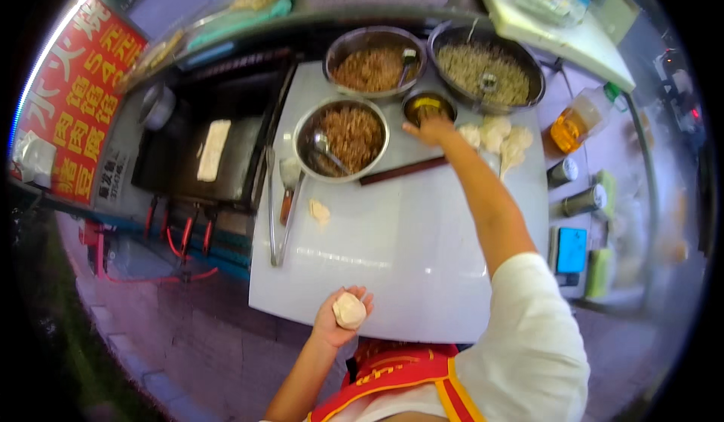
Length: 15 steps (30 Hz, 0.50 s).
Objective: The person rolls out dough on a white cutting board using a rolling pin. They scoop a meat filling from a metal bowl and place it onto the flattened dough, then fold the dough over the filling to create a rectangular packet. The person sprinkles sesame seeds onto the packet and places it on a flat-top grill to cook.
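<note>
On the upturned palm of my left hand (341,317) rests a round ball of dough (349,311), near the front edge of the white worktop (396,252). My right hand (432,130) reaches across to a small metal bowl of yellow oil (429,105); its fingertips are at or in the bowl, partly hidden, with the thumb spread outside. Several pale dough pieces (496,133) lie just right of that hand. A dark wooden rolling stick (403,171) lies below it. A metal bowl of brown filling (352,139) with a spoon stands to the left. A small dough scrap (319,211) lies on the worktop.
Two larger bowls, of reddish filling (370,68) and pale green filling (485,71), stand at the back. Metal tongs (274,212) and a scraper (288,196) lie at left, beside a black griddle (226,167) bearing a flat dough strip (214,150). An oil bottle (577,119) and shakers (585,200) stand right.
</note>
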Each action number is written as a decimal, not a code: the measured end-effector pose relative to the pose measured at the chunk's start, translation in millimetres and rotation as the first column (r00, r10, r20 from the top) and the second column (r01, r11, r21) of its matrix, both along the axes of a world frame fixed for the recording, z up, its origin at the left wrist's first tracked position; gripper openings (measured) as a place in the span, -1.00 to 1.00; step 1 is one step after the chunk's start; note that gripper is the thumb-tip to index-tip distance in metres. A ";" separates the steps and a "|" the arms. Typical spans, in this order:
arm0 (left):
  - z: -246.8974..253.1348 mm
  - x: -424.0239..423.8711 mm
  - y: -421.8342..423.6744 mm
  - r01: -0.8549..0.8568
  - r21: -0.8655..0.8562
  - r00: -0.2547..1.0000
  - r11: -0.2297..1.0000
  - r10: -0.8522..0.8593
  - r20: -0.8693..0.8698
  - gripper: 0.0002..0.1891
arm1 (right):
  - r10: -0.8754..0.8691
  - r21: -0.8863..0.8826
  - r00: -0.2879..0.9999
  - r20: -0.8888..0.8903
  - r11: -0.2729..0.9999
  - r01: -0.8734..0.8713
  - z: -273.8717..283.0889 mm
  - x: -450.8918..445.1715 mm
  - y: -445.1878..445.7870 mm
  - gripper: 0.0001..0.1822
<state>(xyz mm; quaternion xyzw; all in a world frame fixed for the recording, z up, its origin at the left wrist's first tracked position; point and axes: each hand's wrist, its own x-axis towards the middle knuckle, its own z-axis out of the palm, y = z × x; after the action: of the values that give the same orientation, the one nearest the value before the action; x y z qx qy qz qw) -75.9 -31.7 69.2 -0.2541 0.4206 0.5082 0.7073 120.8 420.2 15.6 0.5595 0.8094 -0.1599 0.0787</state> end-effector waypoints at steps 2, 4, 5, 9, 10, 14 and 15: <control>5.6 -12.9 -16.9 -0.068 -0.008 0.997 0.998 0.067 -0.028 -0.70 | 0.008 0.118 1.000 0.016 0.993 -0.010 3.9 -2.7 -21.8 0.00; 13.0 -22.0 -25.6 -0.088 -0.019 0.995 0.996 0.087 -0.047 -0.70 | 0.029 0.324 0.999 -0.026 0.946 -0.019 8.0 11.8 -68.9 -0.05; 16.7 -26.6 -28.6 -0.091 -0.025 0.995 0.996 0.090 -0.053 -0.70 | 0.087 0.429 0.995 -0.049 0.901 -0.057 9.2 21.8 -112.7 -0.08; 15.4 -40.0 -18.1 -0.066 0.041 0.998 0.997 0.066 -0.008 -0.69 | 0.347 -0.058 0.927 -0.142 0.932 -0.357 -4.8 63.1 -359.3 0.04; 16.4 -43.8 -17.8 -0.047 0.050 0.999 0.998 0.047 -0.007 -0.69 | 0.307 -0.121 0.935 -0.178 0.936 -0.331 -1.1 71.6 -394.4 0.04; 27.6 -48.4 -8.7 0.068 0.066 0.997 0.995 -0.067 -0.022 -0.68 | -0.168 0.204 0.974 -0.150 0.959 0.197 -16.6 97.3 -349.4 -0.09; 27.6 -45.0 1.7 0.116 0.077 0.993 0.990 -0.115 -0.024 -0.68 | -0.250 0.212 0.939 -0.238 0.930 0.301 -24.3 85.7 -319.7 -0.09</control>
<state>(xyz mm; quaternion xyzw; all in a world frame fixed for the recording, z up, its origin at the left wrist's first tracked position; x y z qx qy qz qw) -120.9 -29.9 96.8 -0.1962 0.4212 0.4850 0.7409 206.6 100.5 -8.7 0.6538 0.7396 -0.1256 -0.0991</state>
